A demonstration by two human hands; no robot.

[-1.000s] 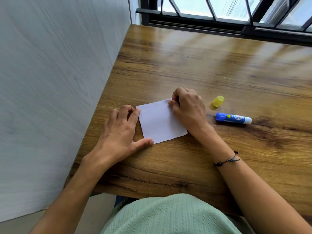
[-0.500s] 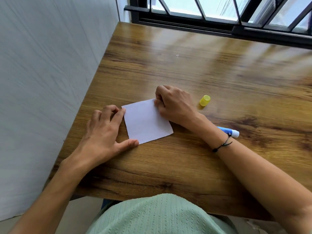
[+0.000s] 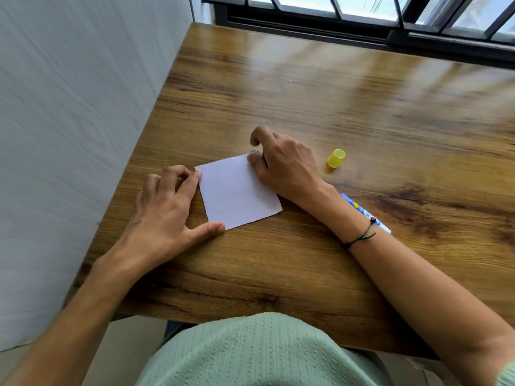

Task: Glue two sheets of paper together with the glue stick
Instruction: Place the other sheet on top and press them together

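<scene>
A white square of paper [image 3: 237, 190] lies flat on the wooden table [image 3: 362, 121]. My left hand [image 3: 164, 207] rests at its left edge, fingertips at the top-left corner and thumb at the bottom-left corner. My right hand [image 3: 281, 165] presses its curled fingers on the paper's top-right corner. Whether one sheet or two lie there cannot be told. The blue glue stick [image 3: 362, 211] lies on the table behind my right wrist, mostly hidden by it. Its yellow cap [image 3: 336, 158] sits apart, just right of my right hand.
A pale wall [image 3: 69, 135] runs along the table's left edge. A dark window frame [image 3: 362, 26] borders the far edge. The near table edge is against my body in a light green top [image 3: 250, 352].
The view has shifted, so the paper and hands sit further left in the frame. My right wrist now covers most of the glue stick. Both hands stay at the paper's corners.
</scene>
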